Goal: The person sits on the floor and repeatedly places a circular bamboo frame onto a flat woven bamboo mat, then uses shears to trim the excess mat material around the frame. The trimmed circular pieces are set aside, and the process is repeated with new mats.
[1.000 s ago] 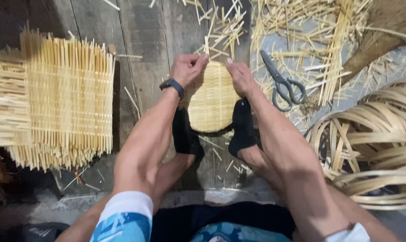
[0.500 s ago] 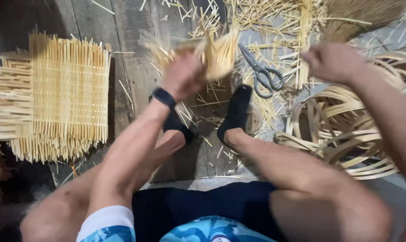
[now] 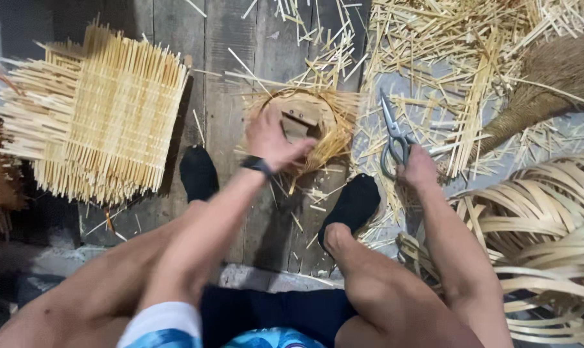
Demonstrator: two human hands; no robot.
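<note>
Wood floor w/ splints: left grip [image 3: 274, 138] closed on woven basket [image 3: 305, 129], right grip [image 3: 418, 169] prob. curled on scissors [image 3: 392, 138].

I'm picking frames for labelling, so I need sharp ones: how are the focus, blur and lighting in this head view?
Head view: left hand on the small woven basket slightly motion-smeared; right hand at the scissors fairly crisp; flat, even light on the straw; left edge and plank floor dim; no glare.

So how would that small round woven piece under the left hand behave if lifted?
The round woven piece is probably light, being thin strips. Its loose ends splay out, so likely springy and snag-prone. The left hand grips it; the right hand touches the scissors.
</note>
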